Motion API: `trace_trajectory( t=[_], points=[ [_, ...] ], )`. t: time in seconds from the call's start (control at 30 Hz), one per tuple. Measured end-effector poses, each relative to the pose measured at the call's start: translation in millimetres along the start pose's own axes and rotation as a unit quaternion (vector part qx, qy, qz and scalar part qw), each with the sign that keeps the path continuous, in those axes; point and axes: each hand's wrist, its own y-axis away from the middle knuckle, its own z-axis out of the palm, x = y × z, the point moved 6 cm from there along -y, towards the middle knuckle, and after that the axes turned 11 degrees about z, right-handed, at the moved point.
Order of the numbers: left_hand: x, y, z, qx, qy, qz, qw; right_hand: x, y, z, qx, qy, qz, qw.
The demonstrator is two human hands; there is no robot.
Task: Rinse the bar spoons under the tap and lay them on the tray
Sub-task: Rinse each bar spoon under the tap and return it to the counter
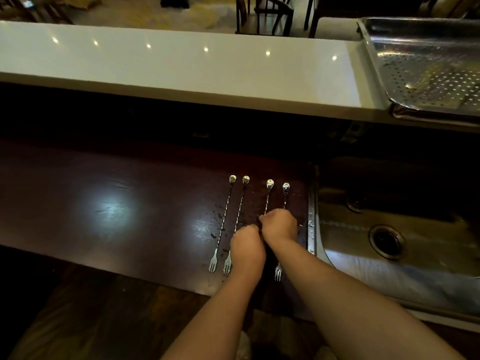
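Fingers of both hands curled over bar spoons point(268, 196), grip unclear; sink point(389, 255) right, tray point(420, 71) beyond.

Four bar spoons point(225, 222) lay side by side near counter's point(104, 203) right edge; sink point(389, 240) beyond it, tray point(426, 74) behind.

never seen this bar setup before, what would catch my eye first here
Four bar spoons lie in a neat row on the dark wooden counter, bowls away and fork ends toward the person. Both hands, left hand and right hand, are closed over the middle of the row. To the right sits a steel sink, and a perforated metal tray rests on the white bar top beyond.
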Motion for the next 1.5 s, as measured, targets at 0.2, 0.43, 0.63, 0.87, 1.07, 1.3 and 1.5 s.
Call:
trace_trajectory(
  t=[0.2,0.43,0.63,0.87,1.07,1.3,1.5],
  points=[
    [-2.4,-0.2,4.3,0.008,-0.008,0.006,1.000,-3.2,-5.0,5.5,0.022,0.040,-0.021,0.999],
    [-2.2,-0.5,4.4,0.009,-0.019,0.002,1.000,-4.9,-5.6,7.8,0.041,0.052,-0.030,0.997],
    [0.0,1.0,2.7,0.006,-0.015,-0.011,1.000,-5.1,-7.3,7.8,0.038,0.054,-0.033,0.997],
    [-8.8,8.7,-5.4,0.028,0.020,-0.020,0.999,-8.9,1.5,6.6,0.047,0.028,-0.061,0.997],
    [-27.2,14.1,-27.6,0.073,0.024,-0.013,0.997,-34.7,11.0,20.8,0.013,0.027,-0.083,0.996],
    [-48.1,8.6,-34.0,0.001,-0.046,-0.046,0.998,-53.1,10.4,35.7,-0.022,0.065,-0.021,0.997],
    [-50.0,2.6,-26.8,-0.047,-0.069,-0.042,0.996,-50.3,11.7,46.3,-0.036,0.108,0.021,0.993]
  ],
)
